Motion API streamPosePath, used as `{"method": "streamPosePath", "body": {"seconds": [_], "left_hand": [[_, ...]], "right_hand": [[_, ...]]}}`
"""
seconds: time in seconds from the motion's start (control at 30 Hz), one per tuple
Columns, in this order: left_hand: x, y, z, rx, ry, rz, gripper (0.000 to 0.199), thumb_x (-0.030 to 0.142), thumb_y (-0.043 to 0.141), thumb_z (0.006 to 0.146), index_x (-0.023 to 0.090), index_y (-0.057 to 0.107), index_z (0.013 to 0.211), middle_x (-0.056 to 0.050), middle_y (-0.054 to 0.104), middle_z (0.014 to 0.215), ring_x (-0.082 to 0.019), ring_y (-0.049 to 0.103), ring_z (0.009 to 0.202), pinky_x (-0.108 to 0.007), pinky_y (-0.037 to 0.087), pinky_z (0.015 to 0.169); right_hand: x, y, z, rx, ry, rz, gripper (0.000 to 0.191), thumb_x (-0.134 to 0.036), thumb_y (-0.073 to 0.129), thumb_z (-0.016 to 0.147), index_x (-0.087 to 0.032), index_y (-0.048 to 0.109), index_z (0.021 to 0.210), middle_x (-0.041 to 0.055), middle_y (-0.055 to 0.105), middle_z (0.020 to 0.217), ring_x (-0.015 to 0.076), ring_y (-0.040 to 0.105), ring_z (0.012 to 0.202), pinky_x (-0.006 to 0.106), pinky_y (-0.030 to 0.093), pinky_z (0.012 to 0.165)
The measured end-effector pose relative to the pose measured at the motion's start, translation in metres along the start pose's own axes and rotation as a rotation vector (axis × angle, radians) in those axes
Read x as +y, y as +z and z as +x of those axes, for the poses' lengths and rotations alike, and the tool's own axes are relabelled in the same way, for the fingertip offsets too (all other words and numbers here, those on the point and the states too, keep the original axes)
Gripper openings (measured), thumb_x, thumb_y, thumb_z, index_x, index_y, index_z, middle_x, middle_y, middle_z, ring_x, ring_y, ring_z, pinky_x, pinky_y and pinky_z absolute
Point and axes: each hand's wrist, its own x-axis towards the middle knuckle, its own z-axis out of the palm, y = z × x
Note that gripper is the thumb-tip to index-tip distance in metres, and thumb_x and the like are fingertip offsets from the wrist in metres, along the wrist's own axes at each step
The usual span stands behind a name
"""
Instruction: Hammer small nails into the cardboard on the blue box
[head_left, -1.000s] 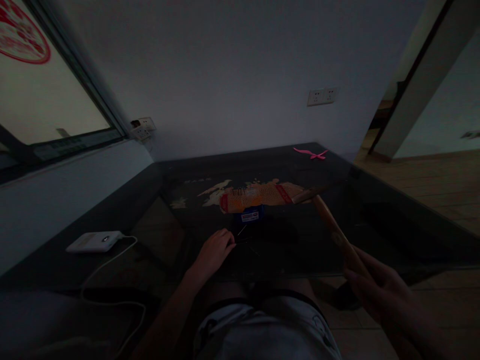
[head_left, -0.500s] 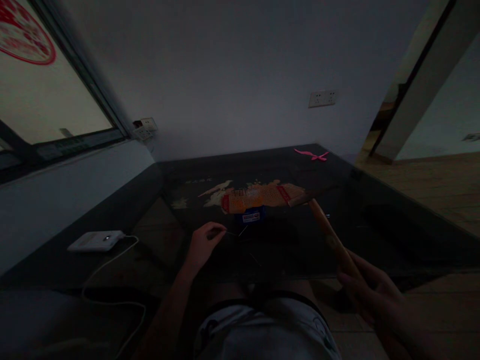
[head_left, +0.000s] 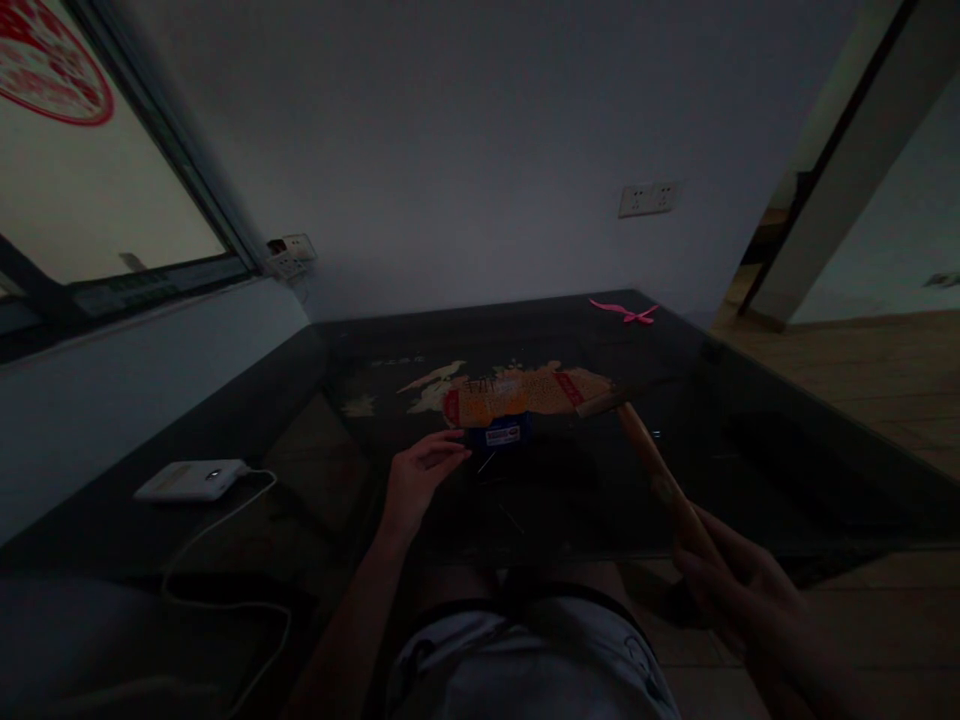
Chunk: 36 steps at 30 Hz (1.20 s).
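Observation:
In my right hand (head_left: 739,575) is a hammer (head_left: 660,480), gripped by its wooden handle, with the dark head pointing away over the table near the right end of an orange bag. My left hand (head_left: 420,475) hovers low over the table, thumb and fingers apart and nothing visible between them. Just right of its fingertips lies a thin, shiny nail-like piece (head_left: 487,462). A second thin piece (head_left: 511,518) lies nearer the table edge. Beyond the fingers is a blue pack (head_left: 502,432) with a white label, in front of the orange printed bag (head_left: 517,393) with red bands.
The dark glossy table (head_left: 360,350) reaches back to the wall. A white device (head_left: 191,481) with a white cable (head_left: 225,510) lies at the left. A pink ribbon-like thing (head_left: 626,312) is at the far right corner. Sockets (head_left: 649,199) are on the wall.
My left hand has moved forward and right, toward the blue pack, and its fingers have parted from their pinch. The hammer and my right hand have hardly moved.

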Motion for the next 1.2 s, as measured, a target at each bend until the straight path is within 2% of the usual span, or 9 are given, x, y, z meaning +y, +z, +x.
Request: {"method": "streamPosePath", "body": {"seconds": [0.1,0.23,0.33,0.43,0.57,0.8,0.97,1.07,1.2], "left_hand": [[0.014,0.003,0.026,0.021,0.121,0.034,0.015,0.031,0.070,0.068,0.017,0.068,0.074,-0.006,0.071,0.085,-0.020,0.066,0.080,-0.036,0.055,0.077],[0.024,0.017,0.084,-0.029,0.258,0.116,0.014,0.030,0.071,0.067,0.017,0.069,0.074,-0.004,0.070,0.078,-0.018,0.065,0.075,-0.031,0.053,0.072],[0.018,0.032,0.124,-0.054,0.322,0.158,0.015,0.029,0.070,0.067,0.017,0.068,0.076,-0.004,0.069,0.079,-0.016,0.064,0.076,-0.030,0.052,0.074],[0.007,0.043,0.145,-0.071,0.337,0.186,0.016,0.030,0.069,0.068,0.016,0.067,0.076,-0.004,0.068,0.078,-0.016,0.063,0.075,-0.029,0.051,0.074],[-0.005,0.048,0.150,-0.106,0.317,0.220,0.016,0.030,0.067,0.069,0.016,0.066,0.077,-0.003,0.067,0.076,-0.015,0.062,0.072,-0.029,0.051,0.070],[-0.011,0.048,0.148,-0.220,0.288,0.206,0.014,0.027,0.066,0.070,0.015,0.065,0.077,-0.004,0.067,0.077,-0.015,0.063,0.072,-0.029,0.052,0.071],[-0.012,0.047,0.147,-0.262,0.280,0.199,0.013,0.026,0.066,0.070,0.015,0.063,0.078,-0.005,0.067,0.077,-0.015,0.064,0.073,-0.030,0.052,0.072],[-0.013,0.047,0.146,-0.290,0.263,0.192,0.014,0.026,0.066,0.070,0.015,0.062,0.077,-0.005,0.066,0.078,-0.015,0.064,0.072,-0.031,0.052,0.073],[-0.015,0.047,0.144,-0.290,0.257,0.196,0.015,0.025,0.068,0.068,0.014,0.062,0.077,-0.004,0.066,0.079,-0.015,0.063,0.073,-0.031,0.052,0.074]], "right_hand": [[0.002,0.000,0.002,0.005,-0.014,-0.018,0.058,-0.044,0.071,0.064,-0.023,0.061,0.117,0.0043,0.068,0.080,0.0178,0.061,0.062,0.021,0.047,0.044],[0.004,0.000,0.003,-0.020,0.009,-0.043,0.064,-0.045,0.070,0.065,-0.023,0.057,0.124,0.0013,0.065,0.067,0.0118,0.050,0.041,0.020,0.036,0.031],[0.004,0.001,0.003,-0.015,-0.022,-0.008,0.061,-0.042,0.073,0.062,-0.023,0.062,0.119,0.0032,0.068,0.076,0.0154,0.058,0.053,0.022,0.046,0.041],[0.004,0.000,0.004,-0.033,-0.027,-0.013,0.059,-0.042,0.073,0.063,-0.023,0.063,0.118,0.0038,0.069,0.079,0.0191,0.062,0.064,0.024,0.051,0.051],[0.003,-0.001,0.005,-0.095,-0.035,-0.055,0.059,-0.042,0.072,0.064,-0.023,0.062,0.119,0.0033,0.067,0.077,0.0180,0.060,0.061,0.023,0.049,0.049],[-0.007,0.010,-0.003,-0.041,-0.018,0.038,0.052,-0.041,0.072,0.065,-0.024,0.065,0.114,-0.0002,0.062,0.065,0.0134,0.054,0.053,0.020,0.044,0.044],[-0.013,0.012,-0.004,-0.063,0.002,0.040,0.057,-0.040,0.072,0.066,-0.021,0.061,0.119,-0.0012,0.059,0.064,0.0110,0.049,0.049,0.019,0.040,0.040],[-0.016,0.010,0.000,-0.098,-0.014,0.025,0.056,-0.041,0.070,0.068,-0.023,0.060,0.120,0.0004,0.062,0.074,0.0140,0.057,0.060,0.020,0.046,0.048],[-0.031,0.009,0.012,-0.230,-0.082,-0.102,0.058,-0.041,0.066,0.073,-0.022,0.054,0.127,0.0027,0.064,0.081,0.0174,0.060,0.070,0.022,0.048,0.054]]}}
